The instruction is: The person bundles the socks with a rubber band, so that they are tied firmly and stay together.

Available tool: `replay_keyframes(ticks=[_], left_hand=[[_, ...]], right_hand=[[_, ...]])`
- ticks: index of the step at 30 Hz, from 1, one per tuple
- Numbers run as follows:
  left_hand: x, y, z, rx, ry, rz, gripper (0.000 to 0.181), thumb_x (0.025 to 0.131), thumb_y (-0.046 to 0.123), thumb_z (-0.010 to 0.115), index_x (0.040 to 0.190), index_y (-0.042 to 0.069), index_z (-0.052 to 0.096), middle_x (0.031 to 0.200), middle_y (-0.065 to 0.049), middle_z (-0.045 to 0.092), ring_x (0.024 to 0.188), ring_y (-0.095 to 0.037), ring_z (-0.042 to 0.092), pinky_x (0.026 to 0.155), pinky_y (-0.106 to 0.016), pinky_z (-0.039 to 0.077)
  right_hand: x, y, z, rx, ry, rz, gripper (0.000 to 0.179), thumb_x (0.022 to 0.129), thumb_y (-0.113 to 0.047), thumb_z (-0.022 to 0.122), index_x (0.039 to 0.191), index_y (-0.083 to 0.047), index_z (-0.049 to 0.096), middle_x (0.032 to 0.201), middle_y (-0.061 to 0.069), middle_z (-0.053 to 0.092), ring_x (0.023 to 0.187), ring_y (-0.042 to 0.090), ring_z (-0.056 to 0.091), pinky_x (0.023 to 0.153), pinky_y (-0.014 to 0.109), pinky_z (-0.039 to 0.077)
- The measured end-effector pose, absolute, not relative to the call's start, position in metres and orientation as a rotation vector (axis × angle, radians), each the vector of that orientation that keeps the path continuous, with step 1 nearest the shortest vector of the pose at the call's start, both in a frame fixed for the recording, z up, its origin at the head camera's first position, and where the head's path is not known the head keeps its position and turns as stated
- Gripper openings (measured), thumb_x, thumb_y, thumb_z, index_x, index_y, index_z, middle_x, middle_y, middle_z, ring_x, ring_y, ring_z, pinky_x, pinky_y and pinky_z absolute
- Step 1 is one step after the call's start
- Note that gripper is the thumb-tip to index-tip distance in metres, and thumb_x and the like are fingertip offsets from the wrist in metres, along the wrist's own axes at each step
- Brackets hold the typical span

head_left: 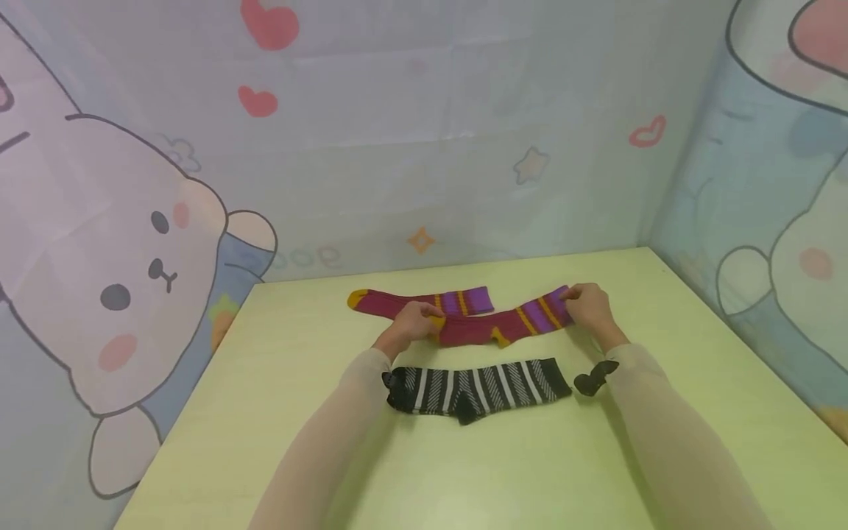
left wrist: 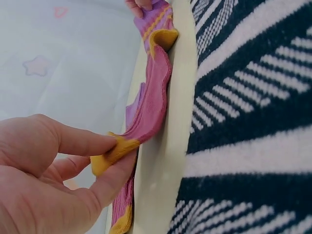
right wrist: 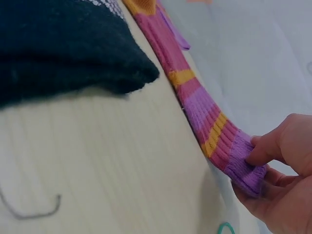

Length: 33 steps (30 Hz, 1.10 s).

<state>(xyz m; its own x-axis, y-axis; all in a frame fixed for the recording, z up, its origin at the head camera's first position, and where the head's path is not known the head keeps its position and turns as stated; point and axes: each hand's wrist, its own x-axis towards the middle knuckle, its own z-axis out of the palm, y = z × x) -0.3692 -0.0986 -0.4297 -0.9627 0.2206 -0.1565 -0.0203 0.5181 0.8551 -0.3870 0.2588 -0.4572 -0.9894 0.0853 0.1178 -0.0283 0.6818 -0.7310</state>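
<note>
A maroon sock (head_left: 467,330) with purple and yellow bands stretches between my two hands. Its yellow toe is pinched between the thumb and fingers of my left hand (head_left: 416,322), as the left wrist view shows closely. At the other end, my right hand (head_left: 589,309) pinches the purple cuff (right wrist: 246,168). Just behind lies a matching maroon sock (head_left: 391,302), flat on the table and partly covered by the held sock and my left hand. Nearer to me, a black and white striped sock (head_left: 493,389) lies flat, below both hands.
The pale yellow-green table (head_left: 464,471) ends at a cloth backdrop (head_left: 397,147) with cartoon figures behind it and at the sides. Dark wrist cameras (head_left: 596,377) sit on both wrists, close to the ends of the striped sock.
</note>
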Motion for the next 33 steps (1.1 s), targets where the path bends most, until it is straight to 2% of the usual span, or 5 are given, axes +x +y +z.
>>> replay_keyframes(ticks=[7, 18, 21, 25, 33], left_hand=[[-0.365, -0.107, -0.427, 0.254, 2.496, 1.519, 0.035, 0.086, -0.005, 0.069, 0.119, 0.004, 0.071, 0.14, -0.016, 0.054, 0.129, -0.035, 0.049, 0.092, -0.042, 0.052], [-0.364, -0.118, -0.421, 0.233, 2.439, 1.648, 0.039, 0.089, -0.011, 0.061, 0.126, -0.001, 0.066, 0.126, -0.019, 0.061, 0.105, -0.032, 0.063, 0.085, -0.038, 0.056], [-0.363, -0.124, -0.418, 0.239, 2.427, 1.683, 0.039, 0.089, -0.01, 0.063, 0.127, 0.001, 0.065, 0.128, -0.02, 0.06, 0.111, -0.033, 0.06, 0.087, -0.039, 0.056], [-0.359, -0.135, -0.414, 0.222, 2.406, 1.744, 0.039, 0.089, -0.008, 0.066, 0.126, 0.003, 0.066, 0.13, -0.019, 0.059, 0.12, -0.035, 0.056, 0.088, -0.039, 0.055], [-0.349, -0.153, -0.413, 0.22, 2.357, 1.738, 0.035, 0.093, -0.005, 0.064, 0.127, 0.0, 0.067, 0.13, -0.018, 0.061, 0.109, -0.03, 0.064, 0.095, -0.042, 0.051]], right_hand=[[-0.379, 0.268, -0.455, -0.007, -2.734, 1.17, 0.035, 0.085, 0.002, 0.049, 0.112, 0.008, 0.07, 0.124, 0.033, 0.06, 0.111, 0.043, 0.054, 0.086, 0.048, 0.048], [-0.366, 0.269, -0.429, 0.072, -2.782, 1.213, 0.032, 0.088, 0.001, 0.054, 0.116, 0.007, 0.069, 0.128, 0.034, 0.057, 0.084, 0.031, 0.052, 0.056, 0.031, 0.041], [-0.361, 0.27, -0.424, 0.11, -2.815, 1.238, 0.031, 0.092, -0.001, 0.057, 0.119, 0.008, 0.067, 0.133, 0.034, 0.054, 0.102, 0.041, 0.056, 0.073, 0.041, 0.05], [-0.354, 0.272, -0.42, 0.138, -2.851, 1.281, 0.032, 0.095, -0.004, 0.059, 0.122, 0.01, 0.065, 0.138, 0.035, 0.049, 0.131, 0.05, 0.041, 0.101, 0.057, 0.041], [-0.342, 0.273, -0.417, 0.193, -2.888, 1.356, 0.034, 0.093, -0.007, 0.063, 0.123, 0.01, 0.064, 0.137, 0.035, 0.05, 0.127, 0.051, 0.045, 0.1, 0.059, 0.042]])
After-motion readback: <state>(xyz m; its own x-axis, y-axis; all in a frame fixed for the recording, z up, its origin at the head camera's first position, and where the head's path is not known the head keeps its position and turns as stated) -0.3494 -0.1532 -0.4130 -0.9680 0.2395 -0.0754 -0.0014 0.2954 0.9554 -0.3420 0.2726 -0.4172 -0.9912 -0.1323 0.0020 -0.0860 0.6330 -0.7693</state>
